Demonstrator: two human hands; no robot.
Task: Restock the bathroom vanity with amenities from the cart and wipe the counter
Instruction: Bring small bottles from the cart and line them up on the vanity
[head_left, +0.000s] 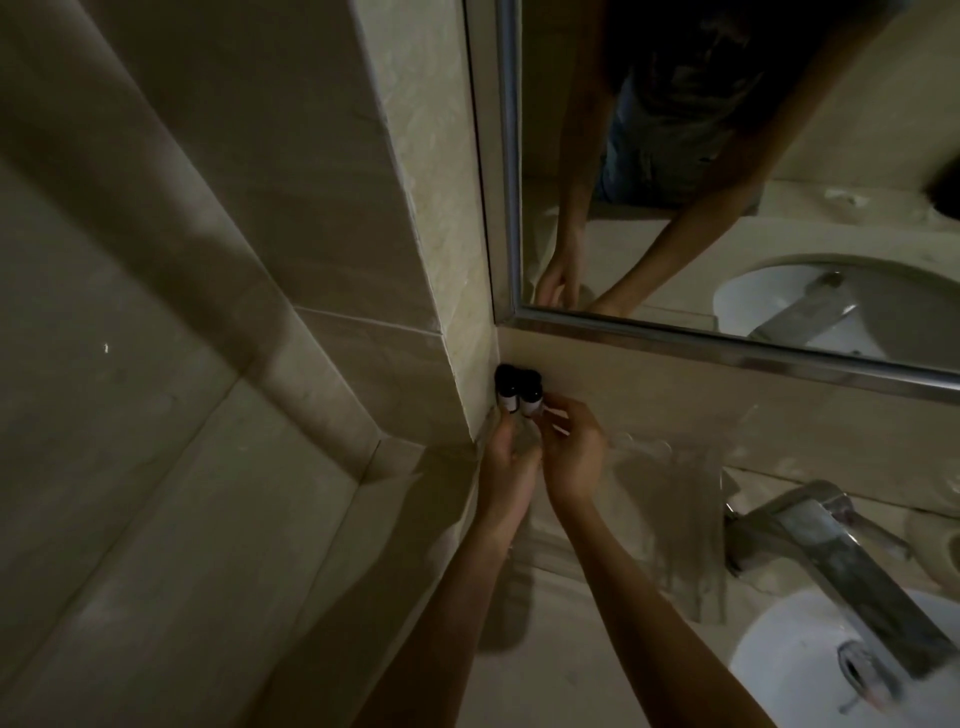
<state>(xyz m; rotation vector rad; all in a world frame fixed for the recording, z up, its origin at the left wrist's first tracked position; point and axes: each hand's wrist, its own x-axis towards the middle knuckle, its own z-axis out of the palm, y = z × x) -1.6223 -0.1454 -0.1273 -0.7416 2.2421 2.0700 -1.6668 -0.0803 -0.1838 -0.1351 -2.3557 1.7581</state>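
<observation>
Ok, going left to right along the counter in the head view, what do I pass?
Tiled wall → left bottle → right bottle → right hand → faucet. The left hand sits right below the bottles, so it has no clear place.

Pale counter, two dark-capped bottles upright in its corner.

The light is dim. A beige tiled wall on the left meets a paler marbled return at a corner. A metal-framed mirror hangs above. At lower right, a chrome faucet reaches over a white basin.
</observation>
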